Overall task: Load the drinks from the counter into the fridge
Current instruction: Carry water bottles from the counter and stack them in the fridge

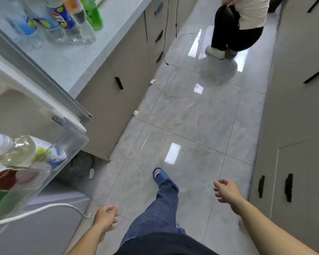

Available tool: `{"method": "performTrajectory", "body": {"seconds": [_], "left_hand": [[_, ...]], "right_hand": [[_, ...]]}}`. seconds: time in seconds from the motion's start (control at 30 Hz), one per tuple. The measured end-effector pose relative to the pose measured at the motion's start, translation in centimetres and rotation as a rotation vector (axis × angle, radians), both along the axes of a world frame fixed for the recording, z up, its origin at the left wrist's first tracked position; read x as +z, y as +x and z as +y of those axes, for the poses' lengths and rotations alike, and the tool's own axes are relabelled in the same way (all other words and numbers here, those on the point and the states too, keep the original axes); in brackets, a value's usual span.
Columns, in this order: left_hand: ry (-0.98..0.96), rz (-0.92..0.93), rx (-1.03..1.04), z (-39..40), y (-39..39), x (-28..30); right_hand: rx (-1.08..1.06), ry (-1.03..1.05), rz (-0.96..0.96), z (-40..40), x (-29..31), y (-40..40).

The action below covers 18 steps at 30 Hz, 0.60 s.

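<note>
Both hands hang free over the glossy tiled floor at the bottom of the frame. The left hand, lower centre-left, has its fingers loosely curled and grips nothing; the right hand, lower right, is likewise loosely curled with nothing in it. The drinks bottles stand clustered on the pale counter in the upper left (a green one at their right edge). At the left edge the open fridge door's clear shelf already holds a white-capped bottle. Another person crouches at the top right.
</note>
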State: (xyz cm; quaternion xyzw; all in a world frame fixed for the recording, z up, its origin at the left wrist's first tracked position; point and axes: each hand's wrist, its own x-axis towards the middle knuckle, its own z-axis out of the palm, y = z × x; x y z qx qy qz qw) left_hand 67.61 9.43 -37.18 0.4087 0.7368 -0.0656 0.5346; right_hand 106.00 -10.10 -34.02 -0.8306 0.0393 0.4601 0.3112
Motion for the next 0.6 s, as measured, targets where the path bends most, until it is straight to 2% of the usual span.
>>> {"method": "performTrajectory", "body": {"seconds": [0.17, 0.4, 0.6], "left_hand": [[-0.01, -0.011, 0.128, 5.6, 5.8, -0.3], [0.09, -0.104, 0.219, 14.5, 14.1, 2.7], [0.139, -0.196, 0.409, 19.5, 19.0, 4.9]], "right_hand": [[0.136, -0.04, -0.033, 8.0, 1.2, 6.4], [0.327, -0.116, -0.058, 18.3, 2.7, 13.3], [0.456, -0.131, -0.032, 28.3, 3.4, 17.5]]}}
